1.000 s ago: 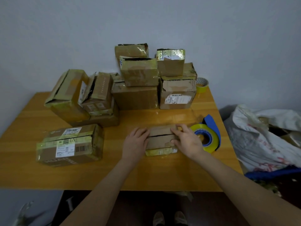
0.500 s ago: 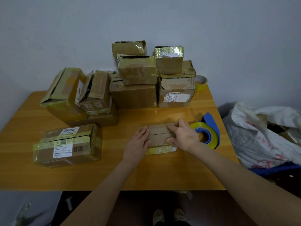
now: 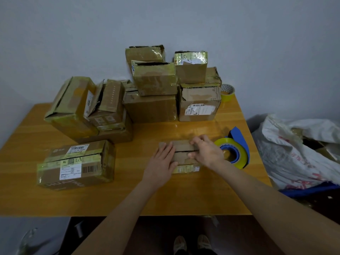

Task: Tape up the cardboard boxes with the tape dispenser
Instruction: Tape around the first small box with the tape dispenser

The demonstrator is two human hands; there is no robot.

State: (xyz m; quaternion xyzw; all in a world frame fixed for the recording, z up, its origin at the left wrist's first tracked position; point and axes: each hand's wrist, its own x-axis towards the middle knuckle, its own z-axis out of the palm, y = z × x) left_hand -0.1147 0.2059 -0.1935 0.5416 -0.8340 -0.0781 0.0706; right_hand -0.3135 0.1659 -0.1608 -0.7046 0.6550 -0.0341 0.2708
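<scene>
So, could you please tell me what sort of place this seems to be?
Probably an informal parcel-packing corner in a plain room: worn cardboard boxes with shipping labels are stacked on a wooden table, and a tape dispenser lies beside a small box.

- Open room is left at the near edge of the table (image 3: 128,199).
- The back is walled off by stacked boxes (image 3: 150,109), the right by the tape dispenser (image 3: 232,153).

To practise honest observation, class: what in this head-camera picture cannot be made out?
Head view only.
small box: ends covered by the left hand and right hand.
tape dispenser: partly behind the right hand.
labelled box: print too small.
white sack: cut by the right edge.
</scene>
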